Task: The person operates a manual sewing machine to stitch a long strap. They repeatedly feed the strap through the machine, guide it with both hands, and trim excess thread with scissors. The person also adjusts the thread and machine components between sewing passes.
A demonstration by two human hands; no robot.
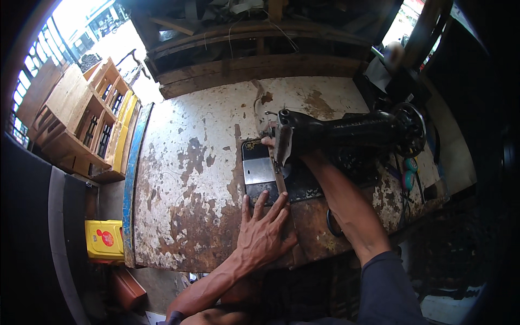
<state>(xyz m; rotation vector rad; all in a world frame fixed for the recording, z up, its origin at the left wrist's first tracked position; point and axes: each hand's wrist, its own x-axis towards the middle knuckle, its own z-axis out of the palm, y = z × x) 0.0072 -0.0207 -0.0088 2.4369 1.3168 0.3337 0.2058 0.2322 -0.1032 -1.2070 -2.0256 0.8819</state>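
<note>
A black sewing machine (346,132) stands on the worn table, its needle end toward the middle. A narrow brown strip (281,183) runs from the near table edge under the needle area, and its far end trails toward the back. My left hand (265,227) lies over the strip just before the machine's bed, fingers stretched and spread, fingertips at the bed's near edge. My right forearm reaches under the machine's arm. Only fingertips of my right hand (267,141) show, beside the strip behind the needle; the other fingers are hidden by the machine head.
The table top (162,189) has peeling white paint and a blue left edge. Wooden shelving (92,116) and a yellow container (104,239) stand left. A wooden rack (260,65) closes off the back. Teal round items (410,172) lie right of my forearm, below the handwheel (414,130).
</note>
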